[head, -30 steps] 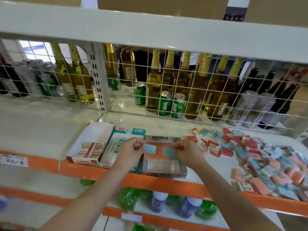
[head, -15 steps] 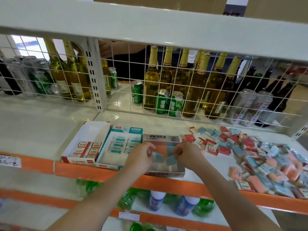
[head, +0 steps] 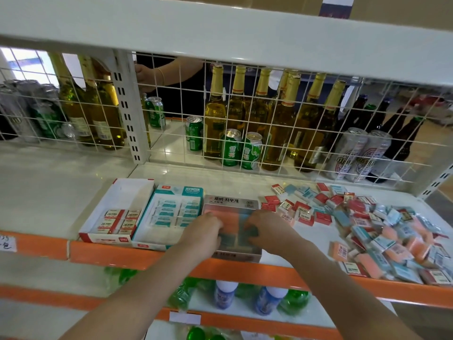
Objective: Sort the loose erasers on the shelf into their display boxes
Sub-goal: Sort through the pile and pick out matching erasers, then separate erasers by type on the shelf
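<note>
grey box (head: 232,204): shelf (head: 61,192) front, long axis front-to-back | left hand (head: 203,235), right hand (head: 269,231): fingers curled down inside it on blue erasers (head: 239,238); grip unclear | loose erasers (head: 367,224): right of box | bottles (head: 215,123): behind mesh

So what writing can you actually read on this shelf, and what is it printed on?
"로버 지우개": on the back flap of the grey cardboard display box under both hands.
"2B": on the red-and-white wrapped erasers in the white box at left.
Green drink cans: large white characters, too blurred to read.
White price tag on the orange shelf edge: handwriting, unreadable.
Loose eraser pile: labels too small.
</note>
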The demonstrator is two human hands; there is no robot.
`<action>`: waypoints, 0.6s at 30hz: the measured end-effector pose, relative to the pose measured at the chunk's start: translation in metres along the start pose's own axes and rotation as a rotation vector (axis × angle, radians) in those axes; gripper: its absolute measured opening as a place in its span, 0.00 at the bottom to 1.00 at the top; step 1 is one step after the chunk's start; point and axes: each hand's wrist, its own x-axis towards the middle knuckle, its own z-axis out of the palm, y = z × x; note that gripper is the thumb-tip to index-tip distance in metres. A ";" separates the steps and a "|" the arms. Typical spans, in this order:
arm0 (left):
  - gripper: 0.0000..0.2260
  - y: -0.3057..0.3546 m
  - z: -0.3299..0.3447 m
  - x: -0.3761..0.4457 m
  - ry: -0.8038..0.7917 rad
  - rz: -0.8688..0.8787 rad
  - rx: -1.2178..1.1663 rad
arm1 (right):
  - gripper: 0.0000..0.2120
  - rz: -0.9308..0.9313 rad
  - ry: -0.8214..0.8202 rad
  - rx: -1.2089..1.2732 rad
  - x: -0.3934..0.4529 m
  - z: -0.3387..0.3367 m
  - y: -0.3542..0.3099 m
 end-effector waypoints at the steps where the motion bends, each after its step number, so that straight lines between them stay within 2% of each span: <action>1: 0.08 -0.001 -0.001 0.001 -0.014 0.030 0.008 | 0.12 -0.027 -0.006 -0.009 0.000 0.000 0.000; 8: 0.13 -0.006 -0.006 0.008 -0.113 0.142 0.136 | 0.15 -0.078 0.012 -0.069 0.005 0.008 0.001; 18: 0.14 -0.002 -0.001 0.014 -0.058 0.150 0.141 | 0.15 -0.063 0.051 0.010 0.004 0.007 0.011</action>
